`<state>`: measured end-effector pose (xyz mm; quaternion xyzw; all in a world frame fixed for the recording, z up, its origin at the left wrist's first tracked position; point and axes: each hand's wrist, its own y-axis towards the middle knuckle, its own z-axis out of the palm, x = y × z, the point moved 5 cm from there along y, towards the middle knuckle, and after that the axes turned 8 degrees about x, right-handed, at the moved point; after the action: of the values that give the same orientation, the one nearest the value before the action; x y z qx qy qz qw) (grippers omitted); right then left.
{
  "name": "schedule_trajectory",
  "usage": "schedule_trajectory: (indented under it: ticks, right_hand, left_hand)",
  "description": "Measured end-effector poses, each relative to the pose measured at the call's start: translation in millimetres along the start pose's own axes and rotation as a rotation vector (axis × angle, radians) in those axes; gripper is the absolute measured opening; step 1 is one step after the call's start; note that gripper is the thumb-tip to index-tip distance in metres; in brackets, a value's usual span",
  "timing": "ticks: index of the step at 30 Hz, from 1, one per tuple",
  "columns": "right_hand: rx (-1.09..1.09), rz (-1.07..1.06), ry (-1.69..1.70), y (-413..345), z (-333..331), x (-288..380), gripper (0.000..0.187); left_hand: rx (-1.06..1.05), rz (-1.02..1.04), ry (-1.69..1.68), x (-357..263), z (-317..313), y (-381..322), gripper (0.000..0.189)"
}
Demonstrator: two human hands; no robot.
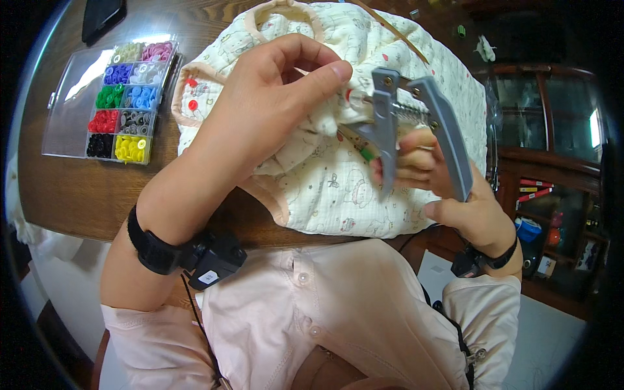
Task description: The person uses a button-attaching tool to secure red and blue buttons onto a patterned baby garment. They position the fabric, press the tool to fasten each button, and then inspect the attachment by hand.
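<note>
My right hand (438, 180) grips grey snap-fastener pliers (385, 112) by the handles, with a coil spring between them. A red plastic snap (349, 95) sits at the pliers' jaws, against the cloth. My left hand (278, 92) bends over a bunched part of a quilted cotton garment (360, 195), thumb and forefinger close to the jaws; its other fingers are largely hidden. The garment is cream, printed with small figures and edged in peach binding. Red snaps (193, 105) show on its left flap. A thin tool with a green part (366, 154) lies near my right fingertips.
On the wooden table (63, 190) at left lies an open clear plastic box (68, 107) of coloured snaps sorted by compartment. A black phone-like object (102, 19) lies behind it. A thin brown strip (395, 31) crosses the garment's far side. A glass-fronted cabinet (546, 112) stands at right.
</note>
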<state>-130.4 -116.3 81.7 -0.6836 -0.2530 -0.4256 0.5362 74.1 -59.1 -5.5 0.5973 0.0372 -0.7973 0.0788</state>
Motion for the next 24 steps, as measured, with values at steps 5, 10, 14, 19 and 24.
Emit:
schedule_trajectory:
  ticks: [5, 10, 14, 19, 24]
  right_hand:
    - [0.015, -0.070, -0.109, -17, -5, 9, 0.052]
    - [0.074, -0.012, -0.184, -29, -7, 14, 0.048]
    - [0.102, 0.036, -0.228, -44, -18, 11, 0.059]
    - [0.116, 0.001, -0.173, -68, -37, 13, 0.049]
    - [-0.212, -0.062, -0.089, -90, -65, 12, 0.031]
  left_hand:
    - [0.076, 0.045, 0.159, -15, 7, -2, 0.045]
    - [0.234, 0.305, 0.569, -14, 14, -5, 0.069]
    - [0.263, 0.265, 0.554, -10, 11, -6, 0.067]
    - [0.185, 0.156, 0.399, -15, 11, -3, 0.060]
    - [0.141, 0.158, 0.367, -20, 10, -3, 0.054]
